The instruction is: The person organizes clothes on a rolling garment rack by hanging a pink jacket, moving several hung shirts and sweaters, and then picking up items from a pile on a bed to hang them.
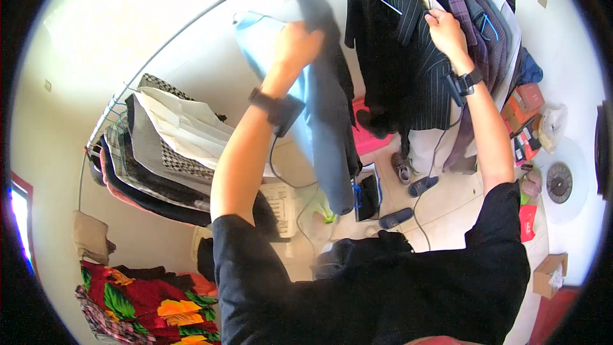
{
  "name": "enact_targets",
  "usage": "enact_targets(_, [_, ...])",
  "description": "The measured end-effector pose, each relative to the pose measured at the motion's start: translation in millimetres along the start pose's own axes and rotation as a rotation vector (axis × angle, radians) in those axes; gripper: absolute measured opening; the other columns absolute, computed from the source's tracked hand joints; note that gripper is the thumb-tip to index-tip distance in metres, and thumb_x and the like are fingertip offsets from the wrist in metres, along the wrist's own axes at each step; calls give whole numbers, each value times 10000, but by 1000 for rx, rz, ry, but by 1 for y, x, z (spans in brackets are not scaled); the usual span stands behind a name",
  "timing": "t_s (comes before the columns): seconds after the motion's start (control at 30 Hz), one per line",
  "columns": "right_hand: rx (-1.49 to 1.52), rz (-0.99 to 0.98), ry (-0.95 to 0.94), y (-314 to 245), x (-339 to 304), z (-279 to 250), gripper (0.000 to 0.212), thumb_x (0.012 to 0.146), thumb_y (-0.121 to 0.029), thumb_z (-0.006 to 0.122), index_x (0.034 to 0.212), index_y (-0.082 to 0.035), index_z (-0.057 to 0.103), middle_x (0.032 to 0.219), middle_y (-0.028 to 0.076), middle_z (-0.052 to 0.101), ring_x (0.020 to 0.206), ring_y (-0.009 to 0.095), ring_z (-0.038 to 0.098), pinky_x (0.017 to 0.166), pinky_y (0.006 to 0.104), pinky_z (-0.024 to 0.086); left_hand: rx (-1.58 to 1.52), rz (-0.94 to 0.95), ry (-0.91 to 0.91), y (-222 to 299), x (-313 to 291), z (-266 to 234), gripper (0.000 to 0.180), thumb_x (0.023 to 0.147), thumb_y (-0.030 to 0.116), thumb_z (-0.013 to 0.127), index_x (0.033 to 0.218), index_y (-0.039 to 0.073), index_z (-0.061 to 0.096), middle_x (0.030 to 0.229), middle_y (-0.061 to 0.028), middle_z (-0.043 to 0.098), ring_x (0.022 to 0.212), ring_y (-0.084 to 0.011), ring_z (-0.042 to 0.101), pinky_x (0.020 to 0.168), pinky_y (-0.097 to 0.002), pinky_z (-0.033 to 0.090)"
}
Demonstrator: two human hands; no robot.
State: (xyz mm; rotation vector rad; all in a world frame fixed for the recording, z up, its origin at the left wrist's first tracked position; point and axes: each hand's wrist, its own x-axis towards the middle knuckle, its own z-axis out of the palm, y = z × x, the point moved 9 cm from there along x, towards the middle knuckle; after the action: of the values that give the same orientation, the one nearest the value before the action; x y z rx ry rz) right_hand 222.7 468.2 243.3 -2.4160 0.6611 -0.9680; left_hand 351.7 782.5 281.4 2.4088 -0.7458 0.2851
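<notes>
My left hand [297, 48], slightly smeared by motion, is closed at the upper part of a dark blue-grey garment [327, 134] that hangs down in a long fold. Beside and behind that hand is light blue cloth [252, 32]; whether it belongs to the same garment I cannot tell. With my right hand [447, 33] I grip the front edge of a black pinstriped jacket [428, 83], thumb and fingers pressed together. The jacket hangs among several other garments. A black band with a small device circles each of my wrists.
A curved metal rail [172, 35] runs along the left and top. White and patterned shirts [185, 128] hang on it at left. Slippers [396, 218], a shoe [401, 169] and a pink box [373, 145] lie below. A round fan [559, 183] stands right. Cables dangle from my wrists.
</notes>
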Motion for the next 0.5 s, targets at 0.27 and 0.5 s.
enact_targets(0.27, [22, -240, 129, -47, -29, 4, 299, 910, -216, 524, 1064, 24, 613, 995, 254, 628, 950, 390, 605, 832, 425, 482, -122, 76, -9, 107, 28, 74, 300, 708, 186, 572, 839, -58, 685, 928, -289, 647, 903, -408, 641, 834, -421, 513])
enact_targets(0.5, [132, -195, 31, -48, -45, 2, 353, 892, -188, 545, 1185, 7, 565, 1106, 251, 605, 1047, 384, 580, 905, 400, 456, -156, 190, 67, 108, 23, 87, 441, 793, 366, 578, 850, -62, 666, 879, -271, 645, 866, -402, 634, 804, -435, 496])
